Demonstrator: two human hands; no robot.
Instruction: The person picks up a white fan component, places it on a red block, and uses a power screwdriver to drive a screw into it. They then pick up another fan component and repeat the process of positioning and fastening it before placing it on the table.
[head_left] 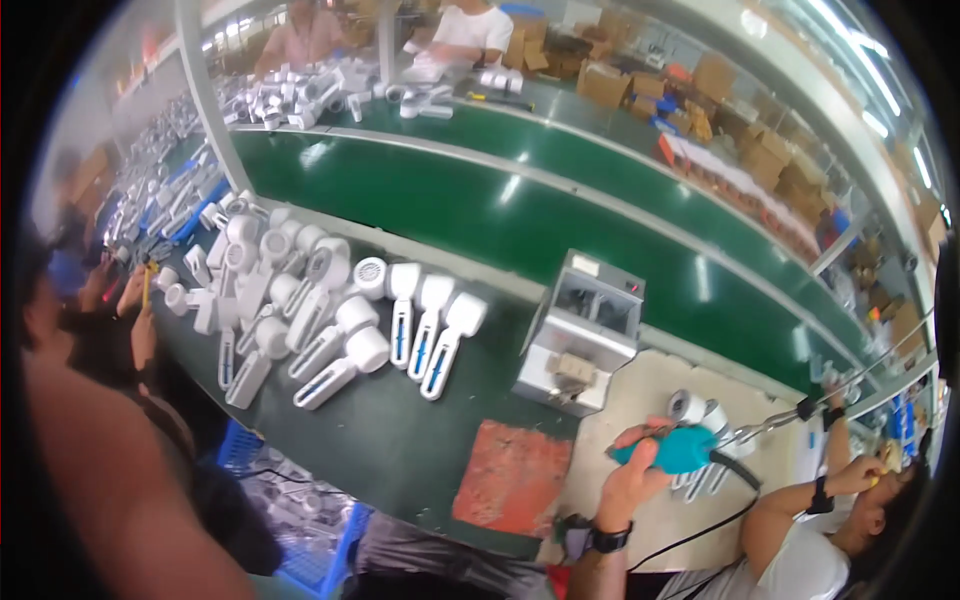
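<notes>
My right hand [635,480], with a dark watch on its wrist, is closed around a teal electric screwdriver [685,450]. The tool lies sideways above a pale board [600,440]. A metal hanger [770,425] joins its right end, and a black cord [742,468] loops down from it. Partly hidden behind the screwdriver are a few white handheld housings [686,405]. My left hand cannot be made out; blurred bare skin [110,460] fills the lower left, and I cannot tell whose it is.
White housings [345,350] crowd the green table, several with blue strips. A grey screw feeder [585,335] stands beside a worn red mat [515,475]. Behind runs a green conveyor [450,205]. Blue crates [325,560] sit below. Co-workers flank me, one right [800,545].
</notes>
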